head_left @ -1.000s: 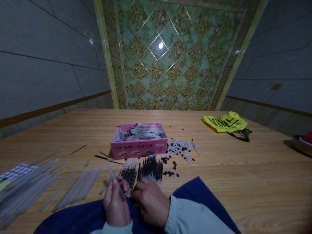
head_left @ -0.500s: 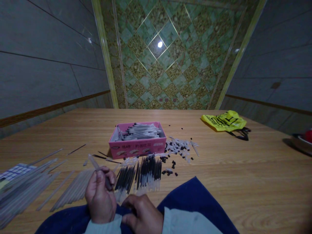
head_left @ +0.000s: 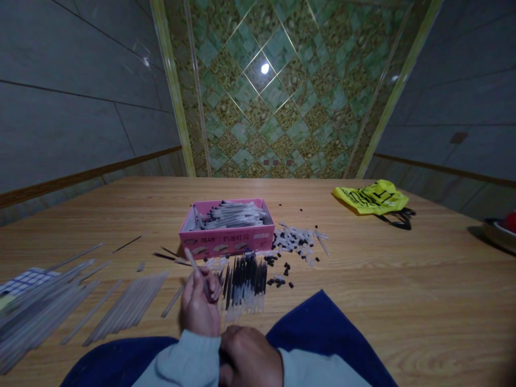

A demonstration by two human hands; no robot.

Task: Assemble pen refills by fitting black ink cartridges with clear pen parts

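My left hand (head_left: 200, 303) is closed around a translucent pen barrel (head_left: 191, 260), whose upper end sticks up in front of the pink box. Low at the front, my right hand (head_left: 250, 356) is curled with its back towards me; its fingertips are hidden. Just beyond the hands lies a row of black pen refills (head_left: 245, 282) with pale ends, partly covered by my left hand. Left of that hand are a row of clear pen barrels (head_left: 127, 306) and one stray barrel (head_left: 171, 302).
Behind the refills stands a pink box (head_left: 228, 242) filled with pens (head_left: 237, 215). To its right are scattered small white and black pieces (head_left: 296, 239). A heap of clear tubes (head_left: 44, 317) lies far left, a yellow bag (head_left: 373, 198) back right.
My left hand has moved right with the pen barrel, from beside the refills to over their left part. My right hand has shifted slightly right and down.
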